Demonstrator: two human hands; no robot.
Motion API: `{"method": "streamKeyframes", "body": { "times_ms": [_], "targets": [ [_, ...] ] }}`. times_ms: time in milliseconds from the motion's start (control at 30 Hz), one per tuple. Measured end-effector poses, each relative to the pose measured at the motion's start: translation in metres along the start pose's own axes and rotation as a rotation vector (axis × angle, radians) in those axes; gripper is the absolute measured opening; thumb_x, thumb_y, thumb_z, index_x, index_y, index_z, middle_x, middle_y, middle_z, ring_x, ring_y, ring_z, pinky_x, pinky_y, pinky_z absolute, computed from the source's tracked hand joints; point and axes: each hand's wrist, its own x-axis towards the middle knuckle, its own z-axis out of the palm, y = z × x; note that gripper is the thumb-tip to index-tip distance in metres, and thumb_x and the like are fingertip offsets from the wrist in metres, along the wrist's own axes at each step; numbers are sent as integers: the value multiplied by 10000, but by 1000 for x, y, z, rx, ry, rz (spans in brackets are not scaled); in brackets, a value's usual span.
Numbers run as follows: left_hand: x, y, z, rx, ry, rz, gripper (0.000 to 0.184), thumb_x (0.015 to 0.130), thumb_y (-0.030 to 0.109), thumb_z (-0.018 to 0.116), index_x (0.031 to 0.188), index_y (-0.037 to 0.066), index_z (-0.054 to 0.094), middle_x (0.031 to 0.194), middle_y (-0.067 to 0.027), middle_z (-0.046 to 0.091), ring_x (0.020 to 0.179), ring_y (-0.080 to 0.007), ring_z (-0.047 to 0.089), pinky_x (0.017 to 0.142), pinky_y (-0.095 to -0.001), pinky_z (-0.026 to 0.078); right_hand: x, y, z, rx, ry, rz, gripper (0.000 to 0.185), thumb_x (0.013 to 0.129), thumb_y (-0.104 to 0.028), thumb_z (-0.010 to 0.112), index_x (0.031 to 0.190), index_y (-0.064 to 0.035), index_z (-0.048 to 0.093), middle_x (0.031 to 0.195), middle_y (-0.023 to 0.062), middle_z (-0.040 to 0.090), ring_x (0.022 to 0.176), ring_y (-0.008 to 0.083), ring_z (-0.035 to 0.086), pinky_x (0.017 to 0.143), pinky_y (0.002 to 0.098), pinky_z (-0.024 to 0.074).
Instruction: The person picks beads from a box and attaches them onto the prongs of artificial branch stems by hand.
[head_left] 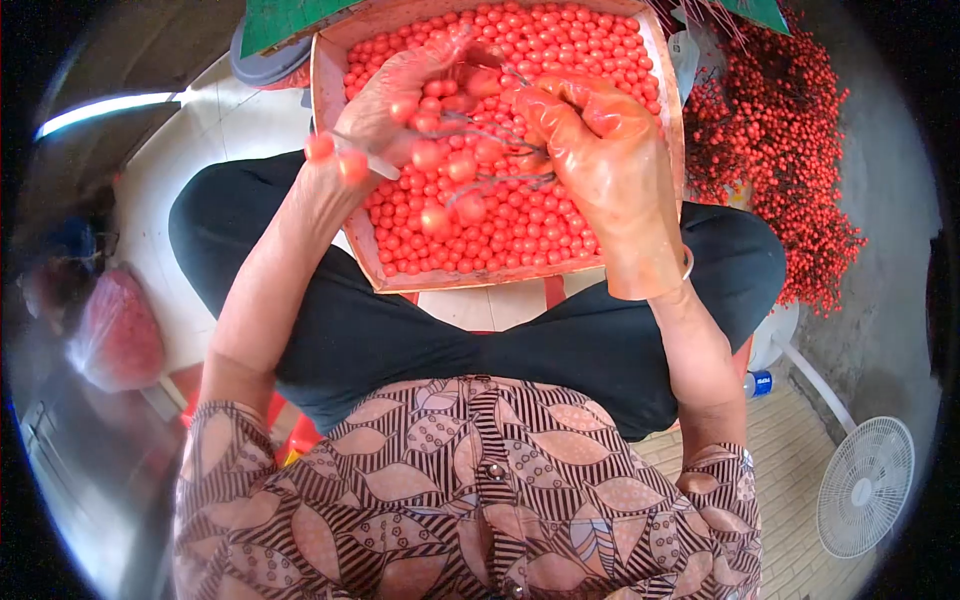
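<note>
My right hand [605, 135], in an orange-stained translucent glove, pinches thin dark stems that fan out to the left with round red artificial-looking berries [428, 155] on their ends. Bare and partly blurred, my left hand [395, 100] reaches in from the left, its fingertips closed around a stem close to the right hand's fingers. Some of the berries overlap its palm, and a pale strip crosses near its wrist. Below both hands lies a shallow box [372, 262] filled with loose red berries [500, 240], resting over the lap.
Bunches of red berry stems [780, 150] are heaped at the right. A white fan [865, 487] stands lower right, near a blue-labelled item [760, 383]. At left are a clear bag of red contents [120, 335] and a grey tub [265, 60]. Green sheets [290, 22] border the box's far side.
</note>
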Motion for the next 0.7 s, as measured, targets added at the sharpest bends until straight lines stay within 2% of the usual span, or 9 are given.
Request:
{"method": "streamKeyframes", "body": {
  "times_ms": [33, 100, 133, 167, 233, 333, 367, 433, 700],
  "targets": [
    [4, 0, -2, -6, 5, -52, 389, 846, 269, 518, 1137, 12, 497, 937, -93, 592, 831, -168, 576, 745, -320, 502, 0, -2, 0, 24, 8, 5, 149, 782, -124, 593, 813, 22, 604, 619, 169, 564, 552, 208, 564, 516, 322, 428],
    [15, -14, -20, -58, -480, 242, 437, 841, 290, 520, 1162, -3, 469, 1028, -136, 570, 898, -199, 570, 776, -337, 493, -2, -10, -1, -43, 0, -12, 156, 791, -131, 576, 794, 23, 598, 605, 177, 554, 545, 251, 564, 509, 334, 423],
    [17, -15, -25, -113, -628, 279, 455, 836, 291, 523, 1174, -6, 457, 1056, -149, 558, 927, -210, 562, 795, -341, 484, -3, -13, -2, -74, -6, -20, 161, 795, -135, 567, 785, 23, 594, 598, 180, 549, 542, 272, 565, 505, 339, 421],
    [18, -16, -30, -170, -780, 305, 474, 832, 293, 526, 1187, -10, 445, 1084, -162, 547, 957, -221, 554, 814, -344, 476, -4, -12, -2, -110, -29, -10, 175, 810, -154, 556, 806, 17, 595, 616, 122, 542, 552, 205, 536, 506, 300, 412],
    [20, -13, -35, -344, -895, 130, 500, 821, 278, 536, 1213, -10, 423, 1104, -172, 524, 1010, -232, 528, 857, -343, 453, -5, -9, -4, -182, -74, 10, 205, 839, -192, 536, 847, 4, 597, 654, 6, 528, 573, 70, 479, 507, 222, 395],
    [21, -22, -33, -290, -609, 104, 499, 818, 257, 548, 1221, -6, 418, 1081, -150, 526, 1004, -231, 527, 867, -344, 447, -7, -8, -3, -163, -76, -4, 220, 842, -207, 532, 849, 4, 592, 660, 1, 519, 585, 64, 459, 525, 217, 383],
    [22, -27, -32, -219, -438, 134, 491, 819, 249, 551, 1219, -4, 420, 1064, -136, 533, 987, -227, 533, 862, -346, 449, -8, -9, -3, -147, -58, -30, 207, 828, -189, 539, 817, 12, 587, 653, 78, 523, 587, 159, 491, 521, 271, 394],
    [21, -29, -41, -301, -535, 65, 485, 821, 248, 554, 1215, -3, 424, 1056, -116, 539, 967, -216, 535, 853, -339, 454, -8, -12, -1, -117, -25, -85, 187, 799, -154, 554, 752, 26, 576, 640, 233, 532, 590, 349, 555, 513, 378, 417],
    [17, -23, -46, -320, -637, 10, 483, 818, 274, 564, 1197, 0, 443, 1070, -97, 546, 962, -200, 539, 859, -325, 455, -6, -10, -2, -135, -21, -94, 197, 799, -164, 552, 754, 27, 570, 659, 242, 537, 604, 367, 556, 505, 383, 411]
  ]
}}
